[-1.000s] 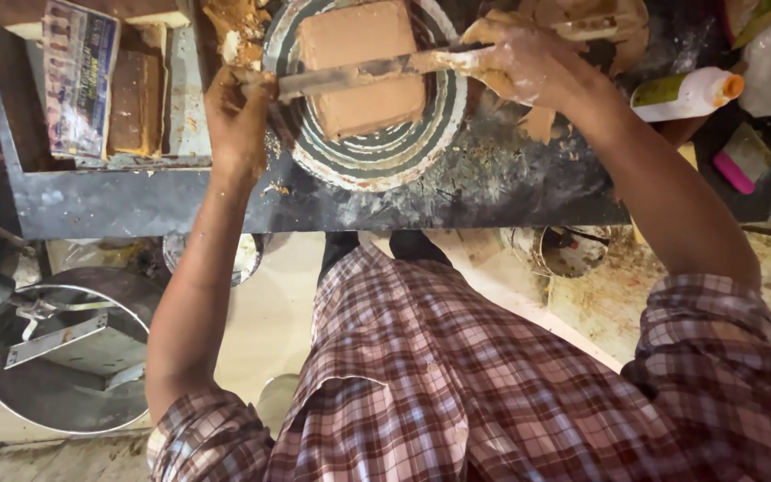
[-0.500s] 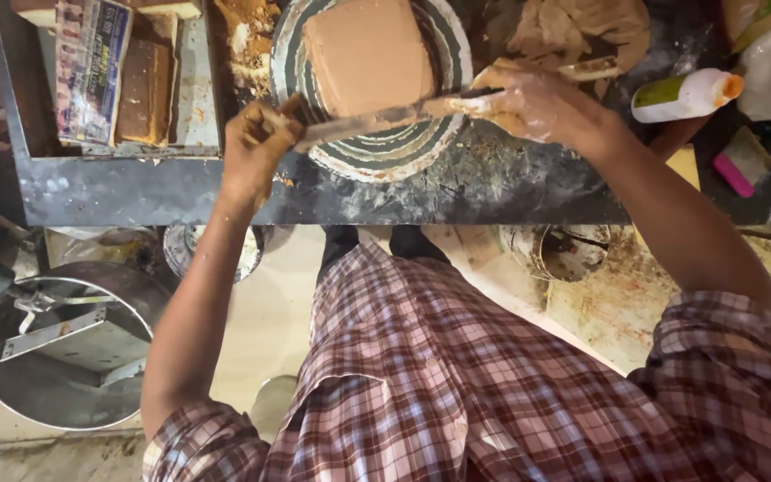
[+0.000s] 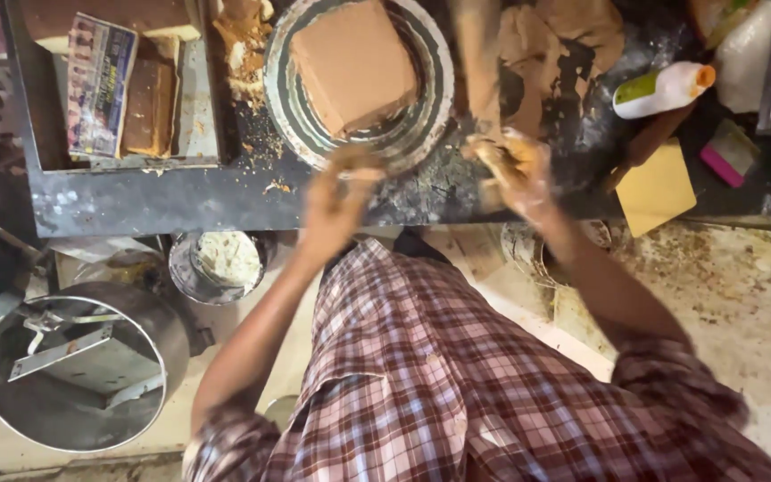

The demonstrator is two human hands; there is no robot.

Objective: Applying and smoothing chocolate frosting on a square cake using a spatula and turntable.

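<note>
A square brown clay block (image 3: 354, 62) lies on a round banded turntable (image 3: 421, 120) on the dark workbench (image 3: 180, 201). Both my hands are motion-blurred at the bench's near edge, off the block. My left hand (image 3: 341, 192) is just below the turntable's rim with its fingers curled; the blur hides whether it holds anything. My right hand (image 3: 515, 165) is to the right of the turntable. It seems to grip a long wooden stick (image 3: 479, 62) that points away from me, beside the block.
A metal tray (image 3: 198, 134) at the left holds a printed packet (image 3: 100, 85) and a brown slab (image 3: 149, 107). A white bottle (image 3: 662, 89) and a yellow pad (image 3: 658, 187) lie at the right. Below the bench stand a large metal pot (image 3: 73, 375) and a small bowl (image 3: 220, 263).
Both hands held the stick level across the block and drew it toward me. Now they are off the block at the near edge, and the stick points away in the right hand.
</note>
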